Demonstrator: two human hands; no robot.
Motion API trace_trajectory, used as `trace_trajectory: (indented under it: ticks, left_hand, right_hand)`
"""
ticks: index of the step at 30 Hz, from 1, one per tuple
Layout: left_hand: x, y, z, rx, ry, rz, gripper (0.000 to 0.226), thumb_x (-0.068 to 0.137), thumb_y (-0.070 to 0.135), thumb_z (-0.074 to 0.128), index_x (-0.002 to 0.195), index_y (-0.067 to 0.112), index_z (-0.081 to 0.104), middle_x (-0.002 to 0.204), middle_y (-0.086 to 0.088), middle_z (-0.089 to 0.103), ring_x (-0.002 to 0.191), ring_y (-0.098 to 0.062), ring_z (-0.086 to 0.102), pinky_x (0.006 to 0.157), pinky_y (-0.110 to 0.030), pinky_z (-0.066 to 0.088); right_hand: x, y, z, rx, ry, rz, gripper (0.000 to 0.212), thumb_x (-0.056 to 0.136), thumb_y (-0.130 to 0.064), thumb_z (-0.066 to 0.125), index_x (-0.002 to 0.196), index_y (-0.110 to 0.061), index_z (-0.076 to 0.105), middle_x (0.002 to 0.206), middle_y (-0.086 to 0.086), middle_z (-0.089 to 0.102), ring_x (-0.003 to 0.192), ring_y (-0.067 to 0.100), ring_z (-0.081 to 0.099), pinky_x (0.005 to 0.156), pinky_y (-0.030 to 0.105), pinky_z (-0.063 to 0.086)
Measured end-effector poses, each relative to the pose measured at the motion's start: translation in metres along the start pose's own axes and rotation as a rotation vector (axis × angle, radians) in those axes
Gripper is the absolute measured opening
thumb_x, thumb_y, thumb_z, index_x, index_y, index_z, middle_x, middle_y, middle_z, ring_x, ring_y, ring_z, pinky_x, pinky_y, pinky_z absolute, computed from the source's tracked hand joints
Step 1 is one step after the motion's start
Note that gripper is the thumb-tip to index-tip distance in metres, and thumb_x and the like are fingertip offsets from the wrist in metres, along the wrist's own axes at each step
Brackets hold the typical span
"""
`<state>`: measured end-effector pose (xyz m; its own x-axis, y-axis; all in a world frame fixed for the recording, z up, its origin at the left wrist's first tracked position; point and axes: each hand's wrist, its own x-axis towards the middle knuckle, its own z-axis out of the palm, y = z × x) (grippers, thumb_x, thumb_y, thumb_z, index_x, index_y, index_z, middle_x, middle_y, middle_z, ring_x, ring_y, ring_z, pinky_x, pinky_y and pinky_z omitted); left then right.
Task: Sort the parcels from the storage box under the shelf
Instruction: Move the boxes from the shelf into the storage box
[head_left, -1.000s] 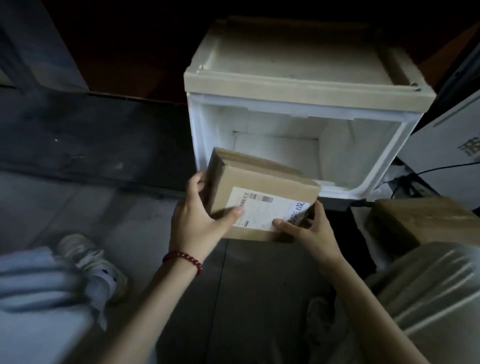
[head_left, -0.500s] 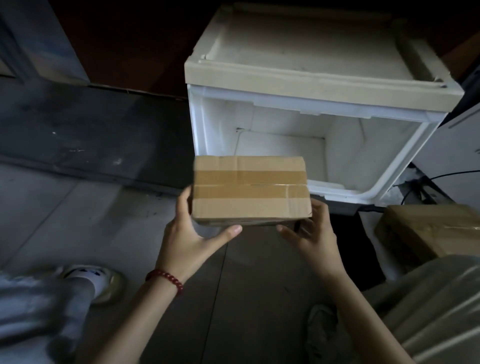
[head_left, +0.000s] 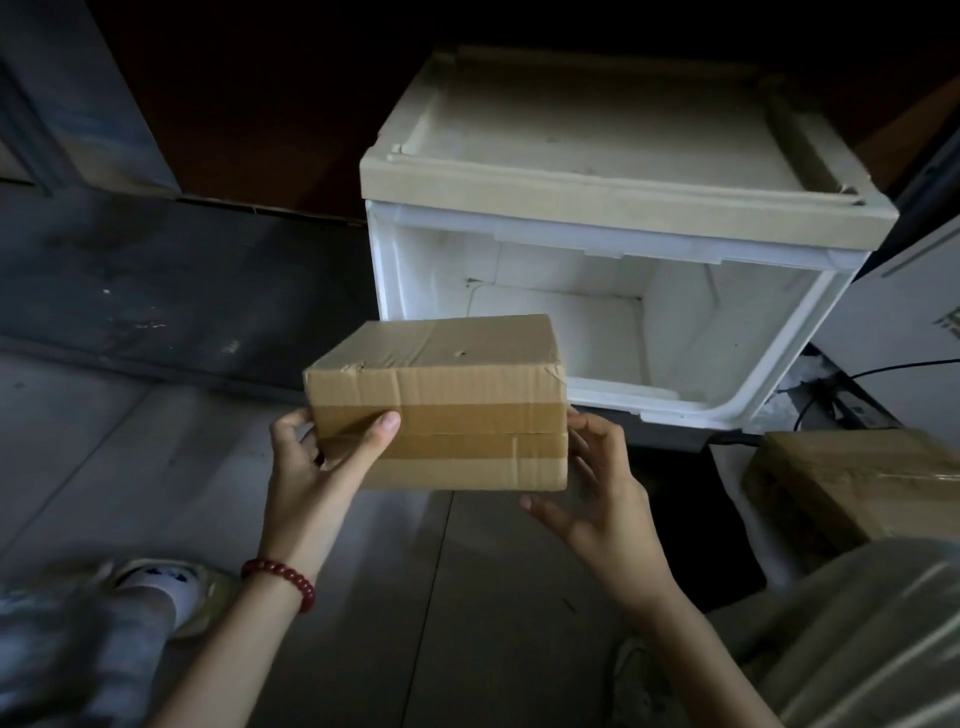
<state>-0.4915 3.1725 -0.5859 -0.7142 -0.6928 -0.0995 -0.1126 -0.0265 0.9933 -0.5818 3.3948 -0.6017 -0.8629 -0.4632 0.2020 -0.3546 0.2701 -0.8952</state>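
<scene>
Left grip clasps parcel left end; right grip released, touching right end, before storage box.

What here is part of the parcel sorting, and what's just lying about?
Part of the job: cardboard parcel, gripped by the left hand, touched by the right hand; white storage box; second parcel at right.
Lying about: black cable, shoe.
</scene>
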Motion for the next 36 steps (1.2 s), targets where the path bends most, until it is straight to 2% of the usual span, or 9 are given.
trace_trajectory:
  ticks: [7,10,16,21,25,28,30,34,36]
  left_hand:
    - [0.009,-0.011,-0.009,-0.064,-0.017,-0.162,0.081,0.054,0.075,0.067,0.121,0.037,0.043,0.124,0.007,0.054,0.113,-0.015,0.052,0.094,-0.040,0.042]
    - [0.012,-0.010,-0.014,-0.130,-0.001,-0.173,0.080,0.061,0.080,0.055,0.130,0.041,0.042,0.135,0.001,0.050,0.123,-0.023,0.047,0.097,-0.044,0.038]
    - [0.008,-0.002,-0.009,-0.111,0.005,-0.105,0.061,0.066,0.084,0.050,0.115,0.047,0.048,0.127,0.006,0.058,0.116,-0.014,0.054,0.095,-0.042,0.038]
    - [0.009,0.001,-0.008,-0.006,0.021,0.032,0.058,0.062,0.079,0.053,0.110,0.048,0.054,0.121,0.016,0.060,0.115,-0.007,0.055,0.098,-0.042,0.042]
    - [0.009,0.004,-0.009,-0.006,-0.008,0.083,0.051,0.062,0.078,0.056,0.108,0.055,0.054,0.109,0.033,0.059,0.106,0.011,0.054,0.091,-0.036,0.042]
    - [0.008,0.007,-0.010,-0.056,-0.063,0.074,0.050,0.062,0.076,0.059,0.108,0.056,0.054,0.117,0.020,0.061,0.113,-0.006,0.057,0.090,-0.039,0.045]
    - [0.006,0.009,-0.010,-0.084,-0.099,0.062,0.058,0.058,0.079,0.061,0.109,0.054,0.054,0.118,0.014,0.062,0.110,-0.011,0.059,0.083,-0.037,0.047]
    - [0.003,0.011,-0.008,-0.030,-0.163,0.084,0.071,0.046,0.088,0.060,0.108,0.055,0.050,0.107,0.022,0.064,0.100,-0.002,0.062,0.077,-0.033,0.049]
    - [0.000,0.013,-0.007,0.032,-0.198,0.103,0.073,0.045,0.089,0.059,0.108,0.054,0.047,0.102,0.030,0.064,0.094,0.006,0.062,0.072,-0.025,0.048]
  right_hand:
    - [0.001,-0.013,-0.002,-0.151,0.047,-0.168,0.079,0.069,-0.022,0.085,0.132,-0.043,0.041,0.137,-0.022,0.044,0.138,0.016,0.034,0.110,0.051,0.033]
    - [0.003,-0.013,-0.001,-0.102,0.046,-0.194,0.083,0.070,-0.023,0.085,0.137,-0.038,0.039,0.137,-0.018,0.045,0.133,0.016,0.042,0.107,0.049,0.038]
    - [0.007,-0.006,-0.004,0.216,0.029,-0.004,0.094,0.067,-0.035,0.085,0.141,-0.039,0.028,0.142,-0.022,0.044,0.131,0.004,0.044,0.109,0.039,0.039]
    - [0.008,-0.004,-0.008,0.258,0.026,0.090,0.088,0.064,-0.037,0.086,0.134,-0.042,0.034,0.137,-0.023,0.049,0.118,-0.006,0.052,0.090,0.015,0.048]
    - [0.009,-0.005,-0.010,0.291,0.006,0.175,0.086,0.064,-0.044,0.085,0.137,-0.040,0.040,0.133,-0.018,0.055,0.117,0.005,0.056,0.094,0.032,0.050]
    - [0.011,-0.010,-0.012,0.389,-0.005,0.243,0.076,0.063,-0.058,0.074,0.134,-0.046,0.047,0.125,-0.020,0.061,0.107,0.001,0.061,0.080,0.017,0.051]
    - [0.012,-0.011,-0.013,0.475,-0.005,0.260,0.077,0.064,-0.059,0.070,0.136,-0.042,0.047,0.123,-0.019,0.063,0.112,-0.001,0.060,0.087,0.021,0.049]
    - [0.014,-0.007,-0.015,0.568,0.066,0.325,0.085,0.064,-0.053,0.075,0.139,-0.031,0.041,0.120,-0.013,0.066,0.116,0.009,0.060,0.105,0.044,0.042]
    - [0.015,-0.008,-0.018,0.566,0.063,0.319,0.077,0.067,-0.050,0.075,0.134,-0.024,0.048,0.122,-0.006,0.066,0.117,0.012,0.060,0.106,0.045,0.042]
